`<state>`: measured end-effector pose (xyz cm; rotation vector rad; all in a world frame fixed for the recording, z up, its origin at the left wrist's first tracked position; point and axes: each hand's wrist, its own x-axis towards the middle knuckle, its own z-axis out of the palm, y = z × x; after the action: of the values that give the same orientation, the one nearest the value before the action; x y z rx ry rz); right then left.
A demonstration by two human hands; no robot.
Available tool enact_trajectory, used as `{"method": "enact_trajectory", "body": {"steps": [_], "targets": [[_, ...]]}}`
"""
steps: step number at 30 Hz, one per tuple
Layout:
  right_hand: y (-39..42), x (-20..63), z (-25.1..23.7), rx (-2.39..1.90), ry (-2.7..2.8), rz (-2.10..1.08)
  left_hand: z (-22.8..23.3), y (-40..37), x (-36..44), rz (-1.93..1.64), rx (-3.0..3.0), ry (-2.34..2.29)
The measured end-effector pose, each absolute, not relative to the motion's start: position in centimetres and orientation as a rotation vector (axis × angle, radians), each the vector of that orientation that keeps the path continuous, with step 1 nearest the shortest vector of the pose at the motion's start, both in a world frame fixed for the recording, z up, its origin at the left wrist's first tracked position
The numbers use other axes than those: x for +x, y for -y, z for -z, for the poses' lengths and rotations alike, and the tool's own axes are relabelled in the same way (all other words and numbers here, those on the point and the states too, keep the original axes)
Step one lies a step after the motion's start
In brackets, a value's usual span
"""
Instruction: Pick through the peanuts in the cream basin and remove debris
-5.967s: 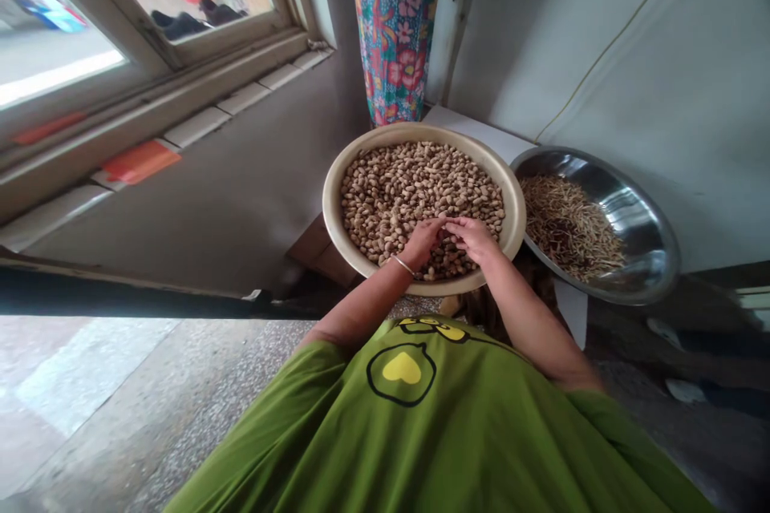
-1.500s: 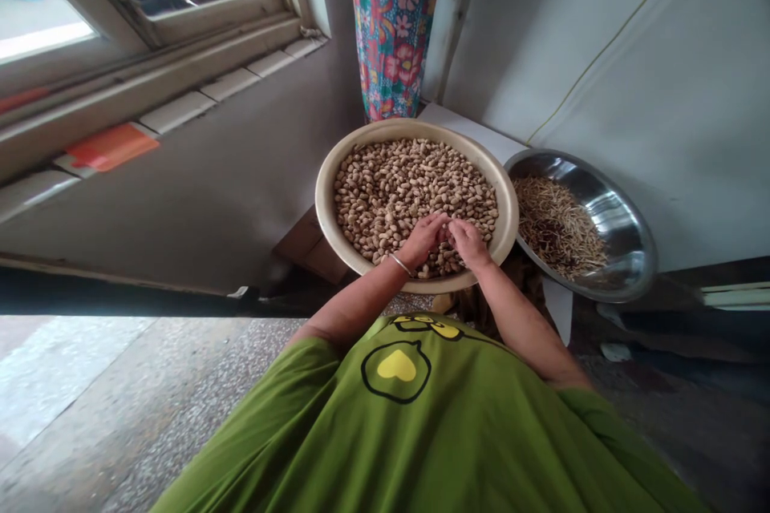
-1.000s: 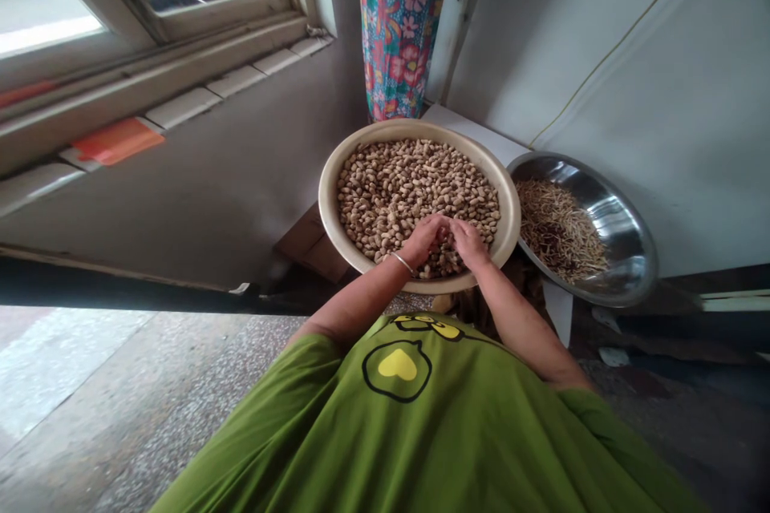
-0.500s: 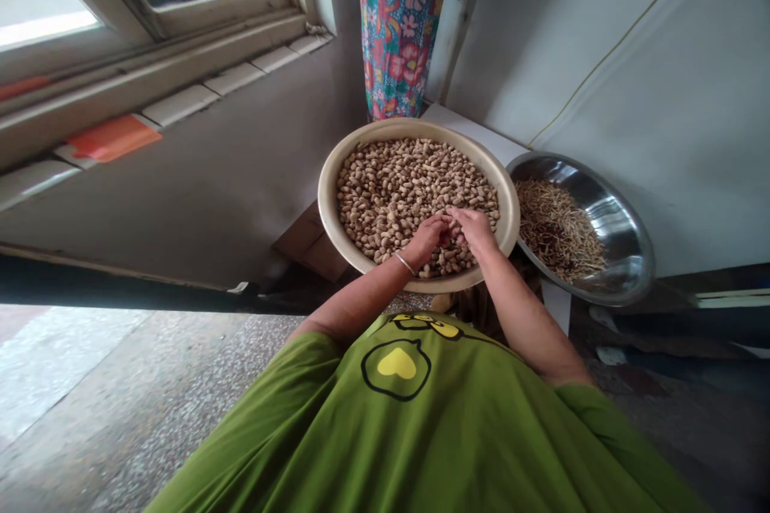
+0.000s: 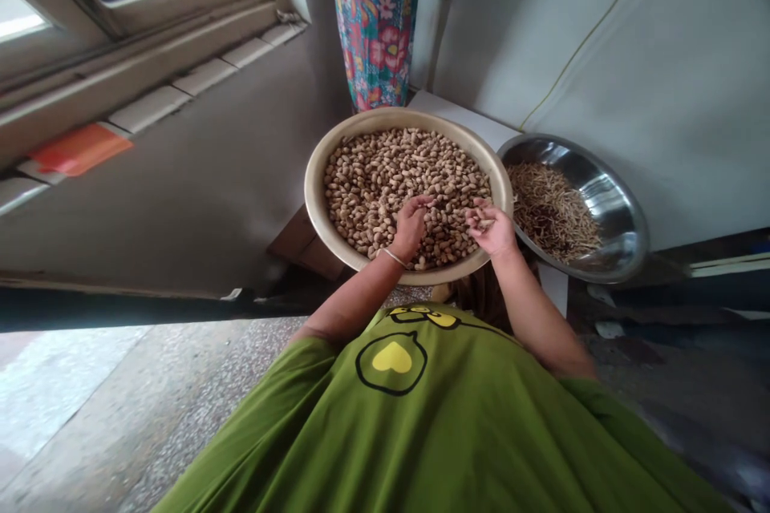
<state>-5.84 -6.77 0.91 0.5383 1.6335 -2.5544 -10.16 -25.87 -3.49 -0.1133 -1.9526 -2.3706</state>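
Note:
A wide beige basin (image 5: 314, 200) full of unshelled peanuts (image 5: 391, 168) stands in front of me. My left hand (image 5: 411, 223), a thin bangle on its wrist, rests on the heap near the basin's front with its fingers curled down onto the peanuts. What it grips is hidden. My right hand (image 5: 494, 229) hovers over the basin's right rim, palm partly up, fingers closed on pale peanut shell pieces. Just right of it sits a steel bowl (image 5: 622, 212) holding a pile of shells and husks (image 5: 553, 208).
Both bowls rest on a low white stand (image 5: 460, 119) against the grey wall. A flowered curtain (image 5: 376, 16) hangs behind the basin. A window ledge (image 5: 150, 104) with an orange sheet (image 5: 78, 151) runs along the left. A cardboard box (image 5: 299, 237) sits under the basin.
My hands were pressed together over the peanuts. They have now parted: the right one has swung right toward the steel bowl with shell pieces, the left stays on the heap.

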Motion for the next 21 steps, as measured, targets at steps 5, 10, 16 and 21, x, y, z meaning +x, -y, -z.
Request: {"method": "enact_trajectory", "body": {"steps": [5,10,16,21], "targets": [[5.6,-5.1,-0.2,0.621,-1.609,2.585,3.8,25.6,-9.5,1.287,-0.58,2.687],[6.2,-4.7,0.2,0.625,-1.561,2.548,4.0,24.5,-8.3,0.667,-0.765,2.908],[6.6,-4.2,0.5,0.498,-1.552,2.495,3.7,24.9,-8.6,0.751,-0.572,2.931],[7.8,-4.5,0.2,0.609,-1.665,2.294,3.2,25.6,-8.8,1.2,-0.805,2.61]]}}
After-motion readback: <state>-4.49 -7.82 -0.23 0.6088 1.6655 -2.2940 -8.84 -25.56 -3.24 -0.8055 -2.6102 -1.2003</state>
